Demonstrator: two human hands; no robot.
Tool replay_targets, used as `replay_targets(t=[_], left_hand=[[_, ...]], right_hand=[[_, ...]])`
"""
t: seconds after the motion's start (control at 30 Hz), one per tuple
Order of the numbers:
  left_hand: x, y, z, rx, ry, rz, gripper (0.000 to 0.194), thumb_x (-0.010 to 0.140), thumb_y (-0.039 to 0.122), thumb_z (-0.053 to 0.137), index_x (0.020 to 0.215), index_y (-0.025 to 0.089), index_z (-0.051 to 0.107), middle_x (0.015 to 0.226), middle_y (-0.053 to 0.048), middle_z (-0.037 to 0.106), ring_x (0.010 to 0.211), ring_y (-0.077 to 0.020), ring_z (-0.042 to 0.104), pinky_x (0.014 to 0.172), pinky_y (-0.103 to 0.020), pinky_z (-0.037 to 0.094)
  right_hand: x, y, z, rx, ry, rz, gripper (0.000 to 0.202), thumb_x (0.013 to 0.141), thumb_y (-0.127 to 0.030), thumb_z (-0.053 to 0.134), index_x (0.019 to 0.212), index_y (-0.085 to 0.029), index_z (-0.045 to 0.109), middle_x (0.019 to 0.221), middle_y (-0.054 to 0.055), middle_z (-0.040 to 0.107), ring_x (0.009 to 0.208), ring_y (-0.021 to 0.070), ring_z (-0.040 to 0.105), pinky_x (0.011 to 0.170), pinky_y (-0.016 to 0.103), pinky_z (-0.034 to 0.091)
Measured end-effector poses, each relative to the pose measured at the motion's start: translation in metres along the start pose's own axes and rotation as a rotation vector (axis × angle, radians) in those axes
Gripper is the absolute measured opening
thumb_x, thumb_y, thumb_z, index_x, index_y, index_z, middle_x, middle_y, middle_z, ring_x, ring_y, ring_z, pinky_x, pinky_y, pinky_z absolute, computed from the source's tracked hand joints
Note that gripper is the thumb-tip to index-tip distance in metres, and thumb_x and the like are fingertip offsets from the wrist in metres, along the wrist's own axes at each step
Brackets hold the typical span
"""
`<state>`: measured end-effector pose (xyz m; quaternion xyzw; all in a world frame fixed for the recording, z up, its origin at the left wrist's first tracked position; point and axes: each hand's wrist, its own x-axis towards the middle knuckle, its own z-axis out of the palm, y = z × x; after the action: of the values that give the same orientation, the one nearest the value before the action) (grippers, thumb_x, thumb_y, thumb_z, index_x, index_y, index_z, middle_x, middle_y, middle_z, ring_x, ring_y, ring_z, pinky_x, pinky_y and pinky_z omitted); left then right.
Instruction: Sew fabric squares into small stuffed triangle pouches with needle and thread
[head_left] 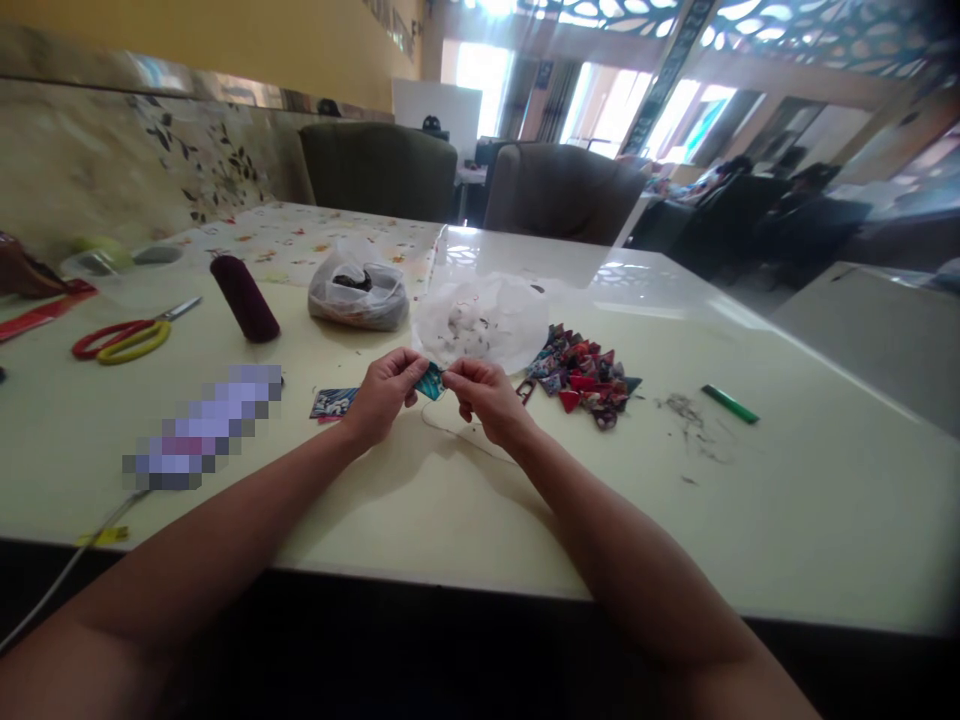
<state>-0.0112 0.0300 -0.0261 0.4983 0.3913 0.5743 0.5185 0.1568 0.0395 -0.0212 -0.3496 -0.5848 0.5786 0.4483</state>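
Between thumb and fingers, my left hand (386,393) grips a small teal patterned fabric piece (430,381) above the table. My right hand (482,395) is closed in a pinch at the fabric's right edge; what sits between its fingertips is too small to make out. A pale thread (469,440) trails on the table below the hands. Left of my left hand lies a flat patterned fabric piece (334,402). Beyond my right hand is a pile of colourful triangular fabric pieces (585,375), with a small dark-framed tool (526,392) beside it, partly hidden.
Behind the hands lies a white plastic sheet (487,320) with small scraps, beside a plastic bag (358,290). Leftward are a maroon thread cone (246,300), red-and-yellow scissors (135,335) and a blurred-out object (206,425) with a cable. A green stick-like object (730,404) lies right, near loose thread bits (694,420).
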Motion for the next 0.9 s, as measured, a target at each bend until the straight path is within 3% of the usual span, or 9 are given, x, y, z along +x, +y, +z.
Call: replay_targets(t=[0.13, 0.3, 0.4, 0.57, 0.73, 0.9], left_hand=[[-0.0016, 0.0023, -0.0004, 0.049, -0.081, -0.062, 0.042, 0.081, 0.057, 0.070, 0.077, 0.016, 0.059, 0.058, 0.002, 0.054, 0.047, -0.0082, 0.045, 0.047, -0.022, 0.037], [-0.0040, 0.0057, 0.0010, 0.130, -0.074, 0.025, 0.042, 0.078, 0.052, 0.075, 0.068, 0.016, 0.056, 0.053, 0.003, 0.051, 0.046, -0.0062, 0.040, 0.045, -0.020, 0.029], [-0.0039, 0.0074, 0.0007, 0.076, -0.075, 0.010, 0.041, 0.077, 0.053, 0.075, 0.068, 0.016, 0.058, 0.055, 0.002, 0.052, 0.048, -0.0073, 0.043, 0.047, -0.021, 0.034], [-0.0020, 0.0067, -0.0019, 0.117, -0.119, 0.008, 0.038, 0.077, 0.052, 0.075, 0.076, 0.015, 0.066, 0.067, -0.002, 0.062, 0.057, -0.0110, 0.053, 0.053, -0.023, 0.044], [-0.0011, 0.0059, -0.0026, 0.114, -0.007, 0.107, 0.033, 0.081, 0.045, 0.072, 0.071, 0.016, 0.061, 0.059, 0.001, 0.056, 0.049, -0.0079, 0.046, 0.047, -0.021, 0.038], [0.0018, 0.0067, -0.0048, 0.069, 0.134, 0.073, 0.035, 0.078, 0.047, 0.073, 0.072, 0.018, 0.056, 0.055, 0.006, 0.047, 0.038, -0.0044, 0.033, 0.036, -0.020, 0.025]], right_hand=[[0.0007, -0.0006, 0.0004, 0.014, 0.071, -0.004, 0.031, 0.070, -0.044, 0.074, 0.069, -0.017, 0.059, 0.048, -0.009, 0.040, 0.037, 0.0036, 0.032, 0.033, 0.019, 0.029], [0.0005, 0.0003, 0.0032, 0.072, 0.152, -0.038, 0.031, 0.070, -0.042, 0.075, 0.066, -0.018, 0.056, 0.047, -0.010, 0.037, 0.038, 0.0036, 0.029, 0.033, 0.019, 0.028], [0.0006, 0.0000, 0.0011, 0.063, 0.130, -0.046, 0.032, 0.072, -0.044, 0.074, 0.067, -0.019, 0.055, 0.048, -0.009, 0.036, 0.039, 0.0040, 0.029, 0.035, 0.019, 0.028], [-0.0002, -0.0014, -0.0028, -0.140, 0.004, -0.034, 0.035, 0.075, -0.047, 0.073, 0.067, -0.018, 0.056, 0.052, -0.007, 0.041, 0.042, 0.0044, 0.033, 0.036, 0.020, 0.025], [-0.0058, -0.0009, 0.0044, 0.036, -0.146, 0.140, 0.038, 0.076, -0.053, 0.073, 0.078, -0.017, 0.061, 0.052, -0.009, 0.036, 0.043, 0.0051, 0.031, 0.038, 0.019, 0.030], [-0.0071, -0.0071, 0.0020, 0.242, -0.126, 0.179, 0.043, 0.071, -0.044, 0.078, 0.067, -0.021, 0.041, 0.050, -0.012, 0.025, 0.042, 0.0038, 0.022, 0.038, 0.018, 0.027]])
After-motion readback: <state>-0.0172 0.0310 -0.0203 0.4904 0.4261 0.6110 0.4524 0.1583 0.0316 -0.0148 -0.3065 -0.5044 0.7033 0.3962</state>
